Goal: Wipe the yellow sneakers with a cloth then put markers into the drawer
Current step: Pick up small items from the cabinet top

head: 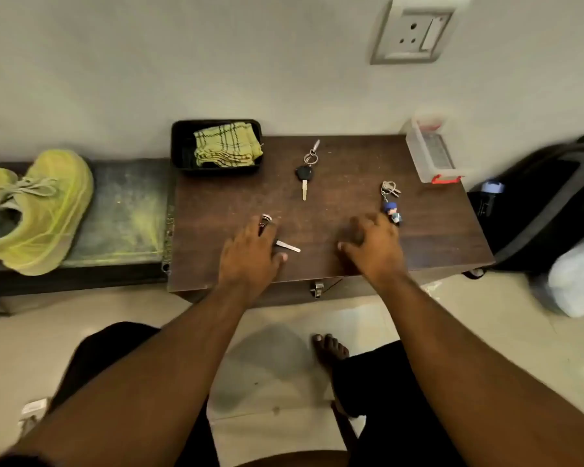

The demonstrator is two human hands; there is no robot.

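**Both hands down on the cabinet top, sneakers waiting at nine o'clock**

Dark wood makes up the cabinet top under our hands, set against a pale wall. Our left hand lies palm-down over a key whose blade pokes out by the thumb; whether the fingers actually grip it we cannot tell. Our right hand rests on the wood with fingers loosely bent, holding nothing, its far edge just beside a keyring with a small figure. At twelve o'clock lies a black-headed key. At eleven o'clock a black tray holds the checked yellow cloth. The yellow sneakers sit on the lower bench at nine o'clock. Below the front edge, a drawer shows a metal pull.
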